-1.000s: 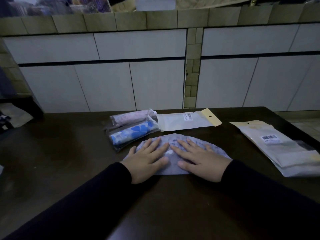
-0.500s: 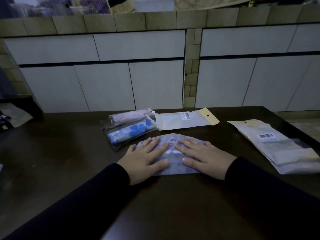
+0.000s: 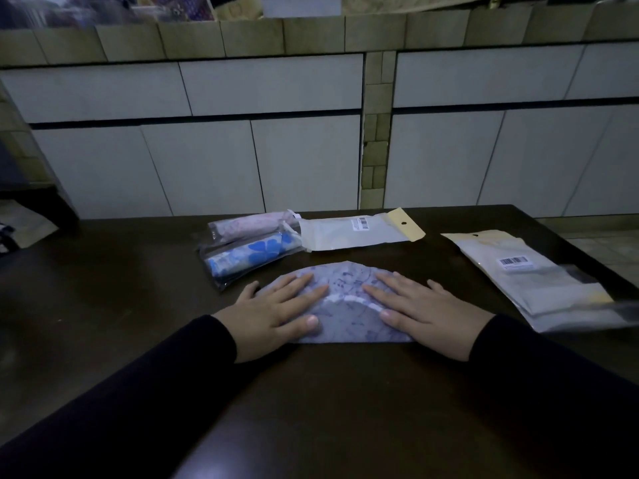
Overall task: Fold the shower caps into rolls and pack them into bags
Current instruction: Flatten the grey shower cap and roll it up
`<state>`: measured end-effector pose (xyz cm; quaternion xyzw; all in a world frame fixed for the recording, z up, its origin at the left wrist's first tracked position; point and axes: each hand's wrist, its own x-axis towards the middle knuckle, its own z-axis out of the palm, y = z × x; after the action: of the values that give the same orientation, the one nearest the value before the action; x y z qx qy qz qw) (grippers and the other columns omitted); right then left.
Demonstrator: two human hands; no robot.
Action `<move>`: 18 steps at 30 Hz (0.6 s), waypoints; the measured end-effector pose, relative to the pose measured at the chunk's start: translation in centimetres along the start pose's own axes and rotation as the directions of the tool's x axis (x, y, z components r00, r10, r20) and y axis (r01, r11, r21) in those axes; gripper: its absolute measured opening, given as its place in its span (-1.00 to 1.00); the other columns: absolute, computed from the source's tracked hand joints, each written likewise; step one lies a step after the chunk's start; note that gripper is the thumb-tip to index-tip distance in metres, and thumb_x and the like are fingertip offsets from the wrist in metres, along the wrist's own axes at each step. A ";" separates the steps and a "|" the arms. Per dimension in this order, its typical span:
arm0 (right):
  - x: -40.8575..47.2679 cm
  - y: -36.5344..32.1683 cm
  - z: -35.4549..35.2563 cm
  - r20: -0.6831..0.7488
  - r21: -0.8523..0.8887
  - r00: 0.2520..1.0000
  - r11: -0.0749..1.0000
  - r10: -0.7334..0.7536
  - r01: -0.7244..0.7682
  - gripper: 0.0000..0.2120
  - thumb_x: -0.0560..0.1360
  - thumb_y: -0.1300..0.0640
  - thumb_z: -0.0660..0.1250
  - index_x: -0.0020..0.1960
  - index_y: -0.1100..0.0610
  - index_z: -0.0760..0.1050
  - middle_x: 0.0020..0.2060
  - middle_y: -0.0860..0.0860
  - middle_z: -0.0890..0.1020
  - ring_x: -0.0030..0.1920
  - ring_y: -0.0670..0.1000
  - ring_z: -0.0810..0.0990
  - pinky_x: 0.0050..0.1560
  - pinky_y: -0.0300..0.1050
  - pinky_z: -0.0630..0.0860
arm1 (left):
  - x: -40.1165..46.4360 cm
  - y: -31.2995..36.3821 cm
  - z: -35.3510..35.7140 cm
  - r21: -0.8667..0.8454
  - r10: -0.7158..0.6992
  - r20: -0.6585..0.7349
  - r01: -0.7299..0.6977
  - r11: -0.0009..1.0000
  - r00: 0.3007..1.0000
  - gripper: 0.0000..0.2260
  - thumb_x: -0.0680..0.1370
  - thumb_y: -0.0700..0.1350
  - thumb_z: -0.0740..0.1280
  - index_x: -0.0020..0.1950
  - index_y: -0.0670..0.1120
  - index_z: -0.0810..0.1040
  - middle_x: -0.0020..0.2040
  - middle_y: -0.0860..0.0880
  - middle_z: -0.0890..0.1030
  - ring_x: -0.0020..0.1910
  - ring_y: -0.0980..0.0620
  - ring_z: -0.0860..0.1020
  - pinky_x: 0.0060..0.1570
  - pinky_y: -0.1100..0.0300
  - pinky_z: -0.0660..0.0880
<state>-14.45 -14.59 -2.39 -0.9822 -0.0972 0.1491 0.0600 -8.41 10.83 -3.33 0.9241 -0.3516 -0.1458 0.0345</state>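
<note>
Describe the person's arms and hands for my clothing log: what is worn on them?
Both arms are covered by long, plain black sleeves that end at the wrists, with no visible markings. The left hand and right hand are bare: no gloves, and no rings, watch or bracelets show. The fingernails look short and unpainted in this dim light.

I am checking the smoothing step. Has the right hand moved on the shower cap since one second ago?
Yes. The right hand has slid to the right, toward the stack of bags, while the left hand sits further left, exposing the middle of the shower cap.
</note>
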 end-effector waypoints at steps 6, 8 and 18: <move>-2.6 -0.8 -0.4 -0.261 -0.103 0.965 0.994 -0.001 -0.027 -0.56 0.59 -0.24 -0.07 0.44 -0.24 0.21 0.40 -0.12 0.29 0.36 -0.11 0.26 0.37 -0.06 0.18 | 0.1 0.3 -0.5 0.188 0.040 -0.246 0.007 0.982 0.968 -0.48 0.46 0.32 -0.22 0.43 0.38 0.03 0.55 0.17 -0.06 0.53 0.10 -0.14 0.42 -0.08 -0.21; -3.4 -0.6 -0.8 -0.396 -0.147 0.913 0.988 -0.102 0.047 -0.63 0.60 -0.19 -0.01 0.35 -0.23 0.34 0.26 -0.18 0.33 0.26 -0.16 0.27 0.26 -0.15 0.22 | -0.3 2.3 -0.5 0.204 0.060 -0.383 0.021 0.979 0.922 -0.41 0.43 0.27 -0.20 0.46 0.30 0.15 0.55 0.15 0.01 0.53 0.09 -0.04 0.43 -0.05 -0.08; -6.0 1.8 -0.5 -0.247 0.160 0.924 0.929 -0.291 0.335 -0.73 0.50 0.17 0.33 0.07 -0.17 0.59 -0.09 -0.28 0.48 0.01 -0.30 0.45 -0.02 -0.38 0.42 | 0.4 4.1 0.1 -0.001 0.071 -0.033 -0.071 0.997 0.997 -0.44 0.51 0.34 0.06 0.45 0.39 -0.10 0.50 0.26 -0.24 0.48 0.20 -0.26 0.45 -0.07 -0.29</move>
<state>-19.60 -17.62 -0.50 -0.9532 -0.2309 0.0376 0.1913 -10.76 7.45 -2.83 0.9133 -0.3833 -0.1294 0.0464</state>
